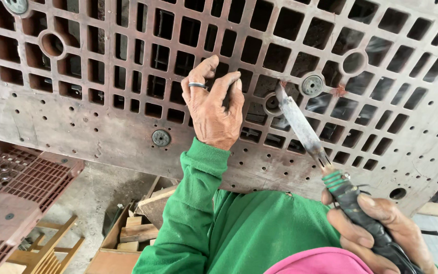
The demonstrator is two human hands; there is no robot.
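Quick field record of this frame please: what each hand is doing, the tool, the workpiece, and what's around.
left hand: fingers pressed on the grid panel
right hand: grips the tool's dark wrapped handle
tool: flat metal blade, tip at a round hole in the grid
smoke: wisps near the blade tip
below: wood pieces, reddish pallet

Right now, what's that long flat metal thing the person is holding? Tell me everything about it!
It is a hot blade tool: a long, flat, dull grey metal blade, stained dark near the handle. The handle is wrapped in black tape with green wire coiled at its top. The right hand grips the handle. The blade slants up and left, its tip touching the brown plastic grid panel beside a round hole. Thin smoke drifts around it. The left hand rests on the panel nearby.
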